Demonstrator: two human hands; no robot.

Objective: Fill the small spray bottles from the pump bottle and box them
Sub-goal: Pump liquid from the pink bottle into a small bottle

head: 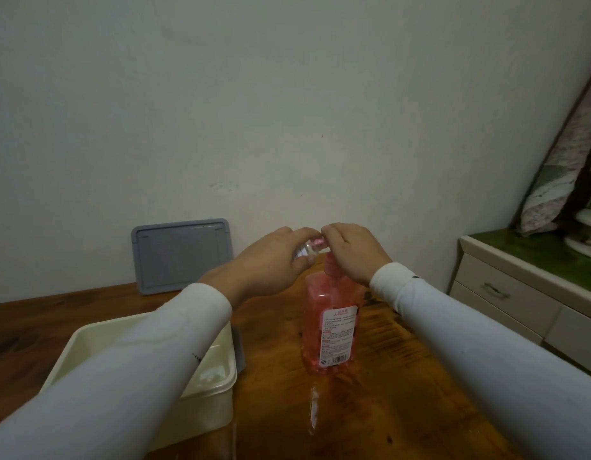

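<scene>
A pink pump bottle [330, 330] with a white label stands upright on the wooden table [403, 376]. My right hand [353, 252] covers its pump head from above, fingers curled over it. My left hand [270, 260] holds a small clear spray bottle [77, 248] tilted sideways, its mouth right at the pump's nozzle, and the two hands touch at the fingertips. The cream box [217, 376] sits open at the left, partly under my left sleeve.
A grey lid [182, 255] leans upright against the wall behind the box. A white drawer cabinet [506, 293] with a green top stands to the right of the table. The wall is close behind the table.
</scene>
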